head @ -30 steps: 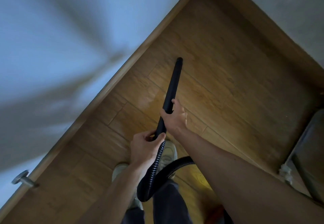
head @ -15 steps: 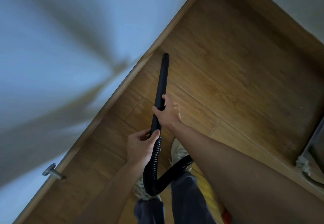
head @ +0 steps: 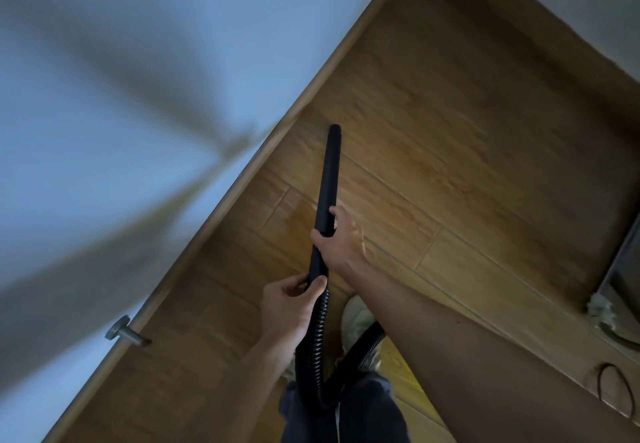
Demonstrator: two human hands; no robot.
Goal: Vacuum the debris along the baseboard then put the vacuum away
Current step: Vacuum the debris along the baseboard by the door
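A pale wall [head: 121,130] and plank floor [head: 467,165] meet at a wooden baseboard [head: 247,179], where a person works a black vacuum wand [head: 329,179] along the edge. Over the past second the wand's tip has swung in from the open boards to sit near the baseboard, though not against it. The metal doorstop [head: 124,333] has slid further into view, which suggests the sweep is travelling down the wall. The ribbed hose [head: 313,349] loops back past a pale shoe [head: 355,318] and out of sight; the vacuum body is not visible.

The right hand [head: 341,238] is wrapped around the middle of the wand. The left hand [head: 287,300] pinches its lower end, thumb on top, just where the hose begins.

No debris can be made out along this stretch, so the pass looks to be mid-run — with putting the vacuum away not yet begun.
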